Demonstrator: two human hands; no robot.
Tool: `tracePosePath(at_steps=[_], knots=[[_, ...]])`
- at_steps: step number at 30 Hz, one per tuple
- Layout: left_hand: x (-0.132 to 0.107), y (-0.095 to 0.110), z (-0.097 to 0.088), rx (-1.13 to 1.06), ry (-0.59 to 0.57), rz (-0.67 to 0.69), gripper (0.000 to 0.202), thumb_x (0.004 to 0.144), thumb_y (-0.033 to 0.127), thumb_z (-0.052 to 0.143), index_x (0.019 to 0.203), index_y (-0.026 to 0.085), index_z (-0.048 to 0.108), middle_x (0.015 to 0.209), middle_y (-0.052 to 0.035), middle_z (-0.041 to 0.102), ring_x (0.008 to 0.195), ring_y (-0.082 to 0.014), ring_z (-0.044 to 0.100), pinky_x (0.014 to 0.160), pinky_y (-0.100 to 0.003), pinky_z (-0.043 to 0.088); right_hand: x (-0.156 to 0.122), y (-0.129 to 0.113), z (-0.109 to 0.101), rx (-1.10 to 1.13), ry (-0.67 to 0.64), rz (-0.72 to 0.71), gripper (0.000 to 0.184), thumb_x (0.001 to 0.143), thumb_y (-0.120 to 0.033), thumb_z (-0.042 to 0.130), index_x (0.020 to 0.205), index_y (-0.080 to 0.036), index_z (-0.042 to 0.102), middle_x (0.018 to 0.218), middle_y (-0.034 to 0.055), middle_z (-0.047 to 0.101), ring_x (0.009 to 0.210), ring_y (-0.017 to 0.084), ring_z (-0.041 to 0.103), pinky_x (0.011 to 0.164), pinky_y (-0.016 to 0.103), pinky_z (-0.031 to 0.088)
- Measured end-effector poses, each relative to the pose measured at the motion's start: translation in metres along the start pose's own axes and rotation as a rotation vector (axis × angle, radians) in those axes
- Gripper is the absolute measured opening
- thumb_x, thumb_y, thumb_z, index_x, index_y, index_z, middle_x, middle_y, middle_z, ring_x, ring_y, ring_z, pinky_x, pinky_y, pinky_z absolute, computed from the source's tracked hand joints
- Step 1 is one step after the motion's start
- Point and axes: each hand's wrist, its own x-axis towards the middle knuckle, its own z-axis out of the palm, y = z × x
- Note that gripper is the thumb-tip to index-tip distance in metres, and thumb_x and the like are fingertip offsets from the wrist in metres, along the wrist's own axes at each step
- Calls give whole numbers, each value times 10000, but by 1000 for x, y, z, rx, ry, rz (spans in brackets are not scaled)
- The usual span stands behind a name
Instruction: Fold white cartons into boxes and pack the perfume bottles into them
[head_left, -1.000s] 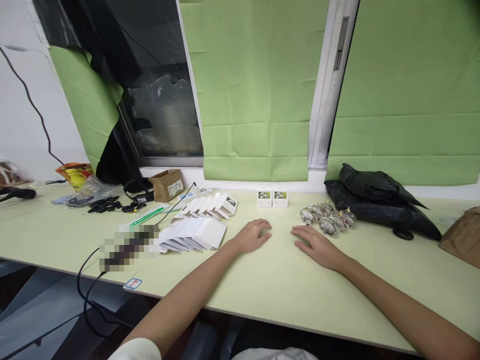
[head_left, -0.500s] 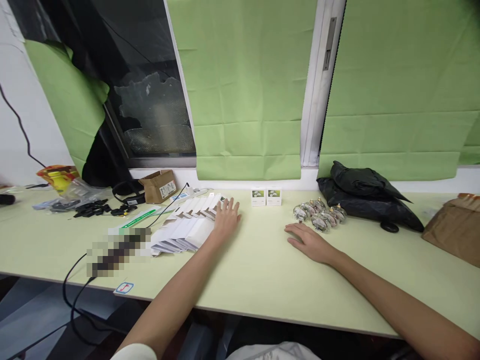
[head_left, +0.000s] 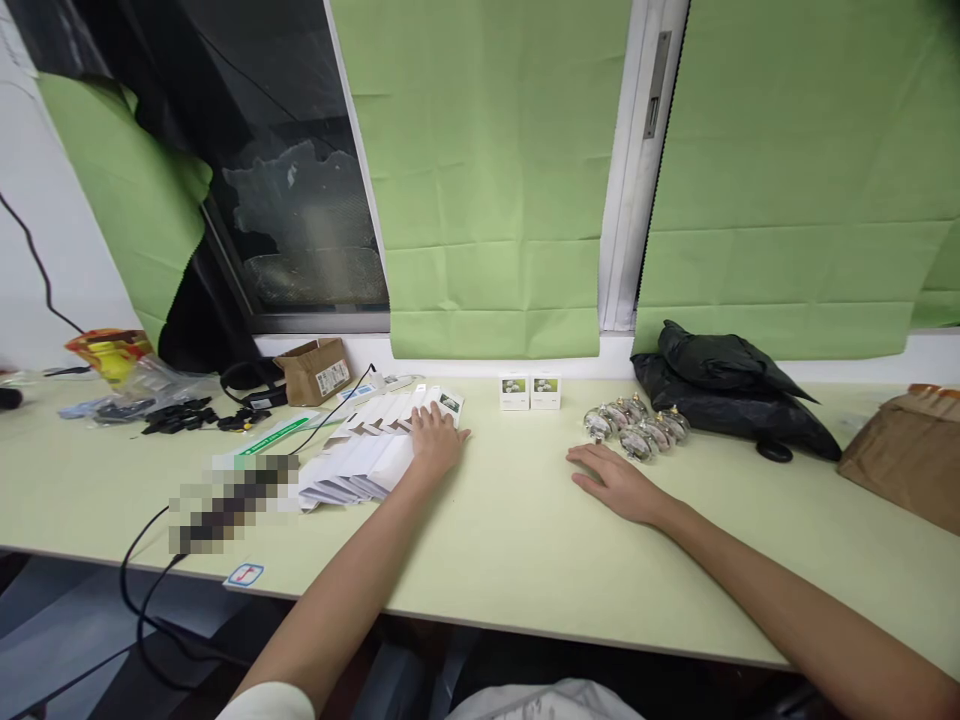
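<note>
My left hand (head_left: 437, 440) rests palm down, fingers spread, on the right end of a row of flattened white cardboard boxes (head_left: 356, 460). A printed picture on the outermost box shows just past its fingertips. Flat on the table lies my right hand (head_left: 616, 482), fingers stretched out and holding nothing. Just beyond it is a cluster of several shiny round ornaments (head_left: 637, 425) in clear wrapping. Two small upright white boxes (head_left: 529, 392) with green pictures stand side by side at the back, between the hands.
Black plastic bags (head_left: 731, 395) lie at the back right, with a brown paper package (head_left: 907, 455) beyond. An open brown carton (head_left: 315, 371), black small parts (head_left: 180, 416) and a cable (head_left: 131, 560) occupy the left. The table's front edge (head_left: 525, 625) runs before me.
My left hand has slid a little to the left over the flattened boxes, uncovering the printed end of the outermost one. My right hand has stayed in place on the table.
</note>
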Motion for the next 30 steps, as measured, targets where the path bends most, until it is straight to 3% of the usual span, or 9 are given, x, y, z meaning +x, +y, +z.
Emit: tracePosePath(at_steps=[5, 9, 14, 19, 24, 30], knots=[[-4, 8, 0, -24, -43, 64, 674, 1033, 571, 361, 1469, 101, 571, 1593, -272, 422, 1471, -453, 393, 1244, -596, 100, 0, 0, 1, -6, 9, -10, 389, 1049, -464, 462, 1364, -276, 590, 1436, 82, 611, 1347, 279, 555, 1198, 497, 391], [-11, 17, -5, -86, -111, 147, 648, 1052, 583, 286, 1477, 182, 565, 1440, -241, 583, 1358, -407, 537, 1208, -619, 200, 0, 0, 1, -7, 16, -10, 391, 1045, -466, 466, 1358, -276, 602, 1433, 85, 619, 1337, 285, 565, 1183, 494, 408], [-22, 30, -19, -132, -68, 220, 620, 1049, 599, 291, 1267, 209, 721, 1218, -207, 694, 1200, -378, 633, 1132, -593, 333, 0, 0, 1, 3, 11, -10, 391, 1049, -462, 461, 1361, -271, 597, 1432, 92, 614, 1339, 291, 558, 1194, 517, 391], [-37, 45, -33, -271, -74, 401, 557, 1043, 570, 364, 1114, 210, 783, 1051, -189, 704, 1031, -342, 680, 911, -453, 503, 1, 1, 2, 16, 23, -25, 382, 1045, -454, 474, 1361, -279, 598, 1418, 93, 621, 1319, 292, 573, 1196, 542, 382], [-52, 62, -40, -436, -48, 570, 500, 1030, 551, 434, 988, 211, 798, 902, -150, 693, 960, -317, 677, 859, -400, 510, 0, -1, 0, 14, 30, -19, 376, 1040, -444, 486, 1355, -276, 604, 1413, 93, 621, 1310, 290, 574, 1165, 517, 421], [-63, 76, -44, -683, -51, 763, 508, 1052, 549, 398, 938, 239, 783, 882, -93, 693, 887, -248, 657, 815, -327, 492, 0, -4, -3, 29, 30, -17, 384, 1042, -442, 490, 1376, -280, 585, 1403, 86, 628, 1307, 286, 569, 1131, 490, 449]])
